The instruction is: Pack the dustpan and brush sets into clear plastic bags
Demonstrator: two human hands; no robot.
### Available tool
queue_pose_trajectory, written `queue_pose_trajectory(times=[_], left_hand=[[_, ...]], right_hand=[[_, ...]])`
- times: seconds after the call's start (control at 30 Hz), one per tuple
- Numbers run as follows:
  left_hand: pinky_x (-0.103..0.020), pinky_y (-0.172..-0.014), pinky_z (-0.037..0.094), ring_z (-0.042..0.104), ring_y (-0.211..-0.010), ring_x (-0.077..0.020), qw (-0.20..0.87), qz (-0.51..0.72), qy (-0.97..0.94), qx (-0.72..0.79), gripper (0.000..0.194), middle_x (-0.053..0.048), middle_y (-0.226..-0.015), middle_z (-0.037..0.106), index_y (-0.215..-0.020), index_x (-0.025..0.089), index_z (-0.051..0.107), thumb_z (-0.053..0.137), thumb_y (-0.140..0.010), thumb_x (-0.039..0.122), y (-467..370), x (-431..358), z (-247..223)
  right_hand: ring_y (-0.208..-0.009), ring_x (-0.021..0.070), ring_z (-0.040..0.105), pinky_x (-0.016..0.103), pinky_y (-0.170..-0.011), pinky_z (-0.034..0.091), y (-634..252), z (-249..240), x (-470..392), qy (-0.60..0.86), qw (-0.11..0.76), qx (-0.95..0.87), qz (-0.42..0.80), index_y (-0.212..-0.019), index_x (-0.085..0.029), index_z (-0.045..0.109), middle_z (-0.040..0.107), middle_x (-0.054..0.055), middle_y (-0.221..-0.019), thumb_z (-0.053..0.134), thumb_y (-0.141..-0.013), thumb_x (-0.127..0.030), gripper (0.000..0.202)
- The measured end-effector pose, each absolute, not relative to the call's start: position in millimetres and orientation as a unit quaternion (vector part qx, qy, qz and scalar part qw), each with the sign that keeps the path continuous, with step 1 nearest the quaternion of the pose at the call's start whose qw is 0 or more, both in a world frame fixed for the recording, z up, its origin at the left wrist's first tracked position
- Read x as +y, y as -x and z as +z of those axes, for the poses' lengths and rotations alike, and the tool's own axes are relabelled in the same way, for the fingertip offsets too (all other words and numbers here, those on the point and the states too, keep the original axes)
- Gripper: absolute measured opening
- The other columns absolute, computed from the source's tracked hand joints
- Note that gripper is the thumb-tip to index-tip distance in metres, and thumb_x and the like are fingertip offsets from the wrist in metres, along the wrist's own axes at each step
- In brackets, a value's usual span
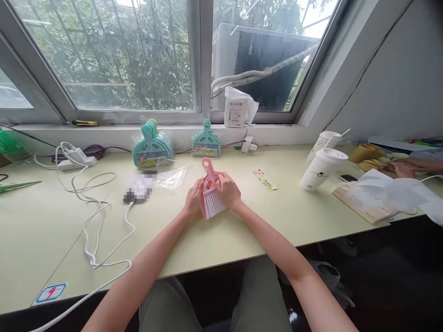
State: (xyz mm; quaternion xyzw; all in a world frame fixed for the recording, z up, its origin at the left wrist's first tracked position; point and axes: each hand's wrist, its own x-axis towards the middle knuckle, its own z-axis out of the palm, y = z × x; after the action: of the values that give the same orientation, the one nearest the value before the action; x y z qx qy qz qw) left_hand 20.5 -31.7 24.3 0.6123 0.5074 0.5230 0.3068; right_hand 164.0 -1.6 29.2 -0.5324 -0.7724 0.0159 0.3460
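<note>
Between my hands is a pink dustpan (237, 188) with a small pink hand brush (213, 205) lying in it, white bristles toward me and handle pointing to the window. My left hand (194, 197) grips the left edge of the dustpan. On the right, my right hand (227, 189) has its fingers closed over the brush and pan; which of the two it presses on is partly hidden. A clear plastic bag (173, 177) lies to the left, and a printed label strip (265, 180) lies to the right.
Wrapped teal dustpan sets (152, 147) and another teal set (206, 140) lean at the sill. White cups (321, 169) and a tissue pack (363, 196) stand right, near another person's hand (403, 168). A white cable (100, 207) winds across the left side.
</note>
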Motion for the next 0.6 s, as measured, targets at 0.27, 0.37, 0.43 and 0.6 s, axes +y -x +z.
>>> queue_pose_trajectory(times=[0.27,0.37,0.43,0.6], left_hand=[[-0.027,-0.073,0.046,0.063,-0.079,-0.0187,0.169,0.448,-0.700,0.530,0.041,-0.004,-0.094,0.071,-0.121,0.024,0.060,0.034,-0.094,0.040,-7,-28,41],[-0.025,-0.070,0.047,0.061,-0.077,-0.0166,0.137,0.453,-0.704,0.530,0.037,-0.004,-0.096,0.068,-0.122,0.025,0.059,0.045,-0.089,0.032,-9,-34,45],[-0.025,-0.069,0.047,0.059,-0.075,-0.0154,0.122,0.446,-0.722,0.514,0.039,-0.004,-0.100,0.065,-0.121,0.025,0.060,0.052,-0.083,0.023,-9,-35,47],[-0.025,-0.064,0.045,0.053,-0.065,-0.0140,0.077,0.444,-0.706,0.546,0.038,-0.003,-0.082,0.056,-0.115,0.025,0.065,0.050,-0.081,0.017,-12,-39,52]], right_hand=[[-0.086,0.0202,0.053,0.028,-0.068,0.039,-166,38,-12,0.557,0.378,-0.739,-0.035,-0.090,-0.019,0.055,0.055,0.007,-0.093,0.037,-0.093,-0.037,0.025],[-0.086,0.0209,0.052,0.029,-0.067,0.039,-162,43,-19,0.556,0.396,-0.729,-0.041,-0.090,-0.019,0.053,0.054,0.008,-0.094,0.045,-0.089,-0.045,0.028],[-0.085,0.0210,0.052,0.029,-0.067,0.039,-163,47,-21,0.554,0.407,-0.725,-0.044,-0.088,-0.019,0.053,0.054,0.008,-0.092,0.048,-0.088,-0.043,0.025],[-0.078,0.0203,0.051,0.030,-0.067,0.037,-166,54,-22,0.541,0.417,-0.728,-0.056,-0.085,-0.019,0.055,0.053,0.007,-0.087,0.051,-0.083,-0.037,0.018]])
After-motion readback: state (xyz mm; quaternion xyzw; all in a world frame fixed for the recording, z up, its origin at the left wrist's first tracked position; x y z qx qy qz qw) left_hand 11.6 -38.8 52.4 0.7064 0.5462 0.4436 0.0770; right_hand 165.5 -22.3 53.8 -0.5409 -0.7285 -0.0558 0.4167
